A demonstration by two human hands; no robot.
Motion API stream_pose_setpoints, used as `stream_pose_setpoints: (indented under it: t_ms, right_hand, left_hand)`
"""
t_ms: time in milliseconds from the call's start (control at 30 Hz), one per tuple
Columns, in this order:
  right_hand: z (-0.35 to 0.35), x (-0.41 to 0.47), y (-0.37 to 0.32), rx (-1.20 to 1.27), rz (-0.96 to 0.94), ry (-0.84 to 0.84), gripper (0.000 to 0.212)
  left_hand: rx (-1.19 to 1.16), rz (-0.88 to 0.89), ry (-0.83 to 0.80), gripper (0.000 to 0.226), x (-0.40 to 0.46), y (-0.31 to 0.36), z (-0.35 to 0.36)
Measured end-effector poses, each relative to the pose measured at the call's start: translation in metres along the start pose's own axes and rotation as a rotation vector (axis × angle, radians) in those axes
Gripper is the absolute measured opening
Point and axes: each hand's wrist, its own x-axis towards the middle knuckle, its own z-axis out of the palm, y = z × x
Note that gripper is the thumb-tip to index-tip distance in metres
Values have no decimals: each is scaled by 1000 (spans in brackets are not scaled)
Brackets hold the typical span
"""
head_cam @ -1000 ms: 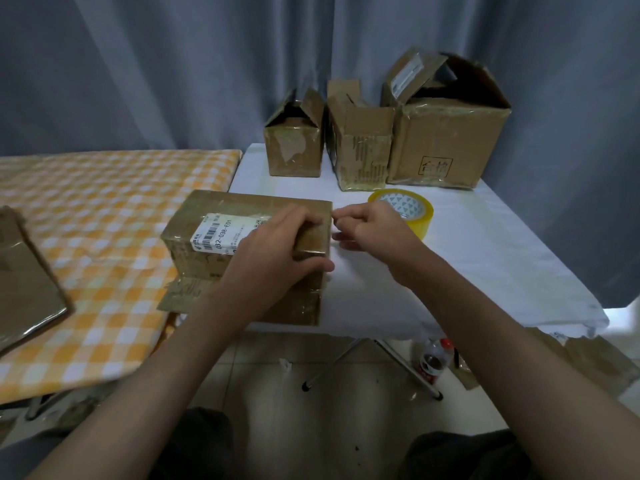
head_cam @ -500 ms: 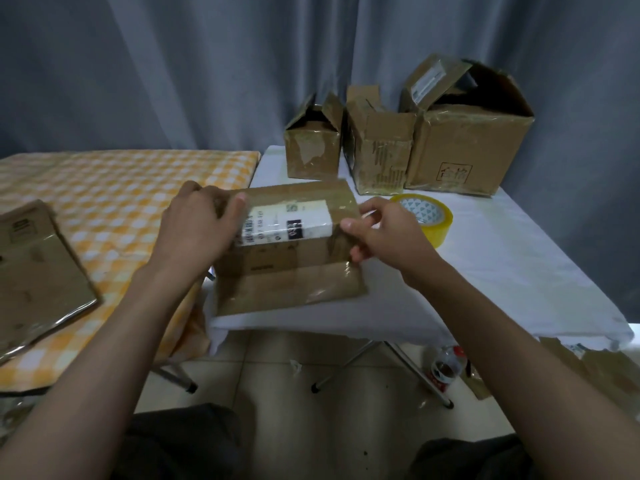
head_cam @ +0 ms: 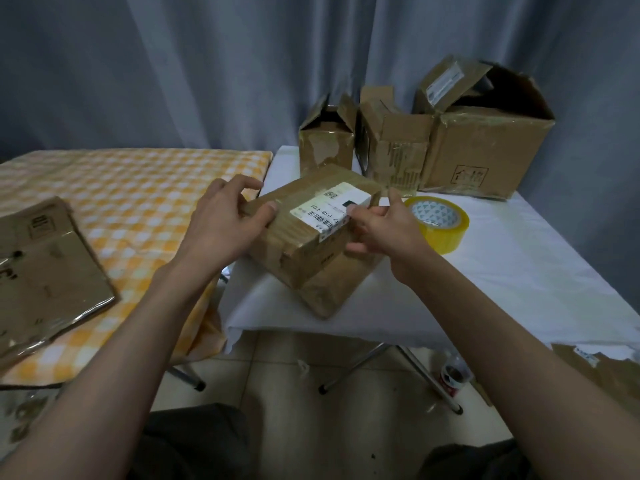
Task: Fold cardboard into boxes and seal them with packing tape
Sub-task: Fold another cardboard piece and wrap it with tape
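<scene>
Both hands, the left hand and right hand, grip the box at opposite ends near the table's front edge, tilting it, probably to check its seams, with the tape beside it.

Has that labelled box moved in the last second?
Yes. The labelled box has swung from the gap beside the checked tablecloth onto the white table, nearer the tape roll.

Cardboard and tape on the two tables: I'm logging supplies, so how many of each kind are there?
Open-topped cardboard boxes at the back: 3
Closed labelled box held by left hand and right hand: 1
Flattened cardboard: 1
Yellow tape roll: 1
Total: 6
</scene>
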Motion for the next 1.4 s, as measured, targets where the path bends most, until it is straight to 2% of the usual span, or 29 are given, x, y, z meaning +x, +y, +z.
stream_pose_setpoints:
  t_ms: [67,167,233,300,367,433,500,667,833,1067,1167,1400]
  right_hand:
    - [1,2,-1,7,-19,-46,76]
    - [-4,5,-3,-58,-34,-184,48]
    - [-17,9,-6,-295,-105,-143,33]
    - [-40,16,-8,-699,-191,29,29]
    - [-64,21,-8,-1077,-174,158,22]
    - [-80,20,-3,-1273,-45,150,28]
    - [-88,18,6,-1339,3,113,42]
    - [-103,5,3,-1206,-254,190,31]
    - [-115,-22,-16,-926,-428,127,24]
    - [-126,-65,-28,-826,-530,-122,26]
    - [-131,-70,-28,-814,-536,-163,28]
    - [-139,-74,-32,-759,-514,-246,22]
  left_hand:
    - [-4,31,-52,50,-4,4,-4]
    - [-34,54,-193,81,-12,10,-5]
    - [-17,56,-246,97,-15,13,0]
    - [16,61,-251,103,-15,15,6]
    - [42,57,-256,104,-14,17,12]
    - [78,64,-267,102,-13,18,17]
    - [133,107,-241,94,-11,21,20]
    - [162,219,-134,90,-9,44,23]
    - [6,354,-100,42,-8,81,45]
    - [-248,459,-167,38,-13,121,73]
    - [-333,485,-137,26,-14,127,78]
    - [-611,341,7,10,-21,134,81]
